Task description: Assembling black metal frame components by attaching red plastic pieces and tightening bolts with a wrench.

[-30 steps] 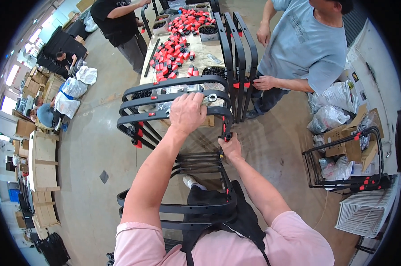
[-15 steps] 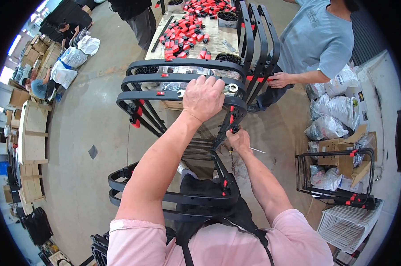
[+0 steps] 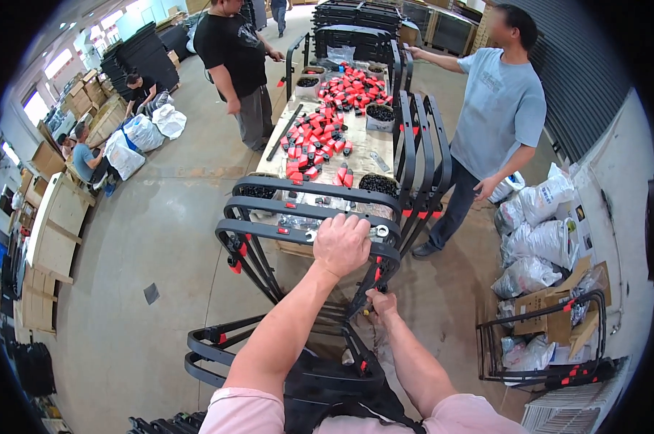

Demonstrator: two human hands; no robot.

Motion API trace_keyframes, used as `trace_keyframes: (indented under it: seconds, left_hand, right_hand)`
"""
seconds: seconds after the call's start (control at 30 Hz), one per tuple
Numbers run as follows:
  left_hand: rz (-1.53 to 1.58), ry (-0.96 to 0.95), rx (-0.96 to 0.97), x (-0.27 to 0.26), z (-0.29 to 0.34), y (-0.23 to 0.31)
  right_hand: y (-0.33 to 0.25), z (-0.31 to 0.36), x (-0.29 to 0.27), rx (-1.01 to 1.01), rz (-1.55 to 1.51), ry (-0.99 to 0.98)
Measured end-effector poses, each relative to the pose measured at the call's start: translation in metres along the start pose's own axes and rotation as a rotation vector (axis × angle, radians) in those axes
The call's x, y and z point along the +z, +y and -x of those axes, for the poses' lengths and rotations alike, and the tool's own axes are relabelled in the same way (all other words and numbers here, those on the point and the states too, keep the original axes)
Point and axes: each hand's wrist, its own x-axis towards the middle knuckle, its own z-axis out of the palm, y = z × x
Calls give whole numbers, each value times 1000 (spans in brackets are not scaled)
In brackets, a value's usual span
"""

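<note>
Stretching toward the far side, the bench (image 3: 370, 139) carries the smaller goods along its top. Three close-set black frames (image 3: 262, 228) stand across its near end, probably side by side so that each curved bar is within reach from one spot. Upright frames (image 3: 426, 141) stand at the bench's right side, likely there to leave its top free for small pieces. A pale tub (image 3: 380, 126) of small dark parts sits by the right edge, beside heaped red-and-black pieces (image 3: 319, 141).

Knuckles up, its forearm reaching from the near side, the left hand (image 3: 341, 246) is clenched around the middle of a wrench (image 3: 374, 233) over the nearest bars, perhaps steadying the frames with the same grip. Lower and farther right, the right hand (image 3: 382, 302) curls its fingers near the nearest frame's right end; what it grasps I cannot tell, though a yellow bit (image 3: 366, 312) shows beside it.
</note>
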Motion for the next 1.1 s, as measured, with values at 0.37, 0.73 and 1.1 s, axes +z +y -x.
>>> trace_keyframes:
  seconds: [0.37, 0.73, 1.1]
  left_hand:
    - [-9, 29, -9, 5, -3, -2]
    - [6, 67, -25, -1, -2, 4]
    - [63, 99, -40, 1, -6, 7]
  right_hand:
    - [-16, 9, -2, 99, 67, 6]
    - [-24, 22, -31, 227, 339, -182]
    - [-8, 9, -59, 220, 183, -338]
